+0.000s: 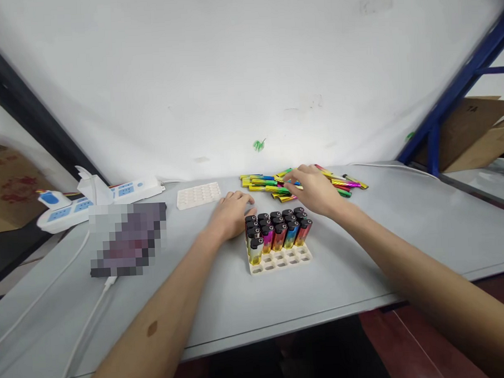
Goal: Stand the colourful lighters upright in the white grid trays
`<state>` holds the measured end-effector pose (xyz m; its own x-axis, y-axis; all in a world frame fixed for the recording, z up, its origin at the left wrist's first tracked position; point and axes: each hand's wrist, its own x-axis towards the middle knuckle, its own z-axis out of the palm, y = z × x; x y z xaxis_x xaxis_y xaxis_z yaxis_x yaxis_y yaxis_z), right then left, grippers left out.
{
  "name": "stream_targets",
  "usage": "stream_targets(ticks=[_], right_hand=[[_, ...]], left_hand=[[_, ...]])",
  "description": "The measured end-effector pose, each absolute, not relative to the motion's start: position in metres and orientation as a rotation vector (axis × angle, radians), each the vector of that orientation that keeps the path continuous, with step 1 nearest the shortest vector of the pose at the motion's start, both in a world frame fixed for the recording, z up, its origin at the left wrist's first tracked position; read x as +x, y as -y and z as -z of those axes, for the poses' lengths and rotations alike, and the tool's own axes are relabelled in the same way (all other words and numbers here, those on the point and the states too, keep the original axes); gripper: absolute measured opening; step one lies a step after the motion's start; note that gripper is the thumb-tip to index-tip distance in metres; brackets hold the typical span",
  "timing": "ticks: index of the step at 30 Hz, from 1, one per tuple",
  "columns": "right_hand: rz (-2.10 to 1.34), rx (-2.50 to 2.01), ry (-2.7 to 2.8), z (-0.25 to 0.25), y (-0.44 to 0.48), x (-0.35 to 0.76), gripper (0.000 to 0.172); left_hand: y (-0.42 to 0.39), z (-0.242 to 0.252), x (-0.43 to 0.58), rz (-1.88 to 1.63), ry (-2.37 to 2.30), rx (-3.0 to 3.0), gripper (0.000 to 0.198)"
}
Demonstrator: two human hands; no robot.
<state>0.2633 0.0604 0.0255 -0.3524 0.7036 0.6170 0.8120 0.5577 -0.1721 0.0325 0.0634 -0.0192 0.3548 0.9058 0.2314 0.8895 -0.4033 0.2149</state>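
More room right than left

From my remote seat, I see the white wall point(209, 74) bounding the far side and the grey table point(404, 227) running wide to the right. At left, a power strip point(69, 212) narrows the space. Loose lighters point(260, 183) lie piled near the wall; nearer, well back from the front edge, the cream tray point(280, 258) holds upright lighters point(280, 238). My right hand point(314, 187) arches over the pile, fingers curled; whether they grip, I cannot tell. My left hand point(234, 212) bends loosely beside the tray's far left corner, its grasp hidden.
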Motion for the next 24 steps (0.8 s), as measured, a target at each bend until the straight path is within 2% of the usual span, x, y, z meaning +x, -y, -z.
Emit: stream_targets(ticks=[5,9,12,15,18,24], right_hand=[[0.369,-1.423,2.293,0.015,-0.100,0.282,0.027],[0.339,-1.383,2.230,0.019,-0.093,0.280,0.023],[0.073,-1.332,2.001,0.013,-0.088,0.279,0.025],[-0.381,-1.199,1.678,0.010,-0.084,0.278,0.036],[-0.793,-1.001,1.419,0.010,-0.081,0.274,0.039],[-1.039,-0.983,1.326,0.013,-0.074,0.263,0.040]], left_hand=[[-0.065,0.018,0.033,-0.453,-1.689,2.533,0.028],[-0.066,0.018,0.033,-0.454,-1.685,2.526,0.030],[-0.065,0.018,0.032,-0.462,-1.671,2.524,0.031],[-0.064,0.018,0.032,-0.466,-1.665,2.527,0.031],[-0.064,0.017,0.032,-0.467,-1.667,2.534,0.031],[-0.066,0.018,0.031,-0.472,-1.672,2.541,0.030]])
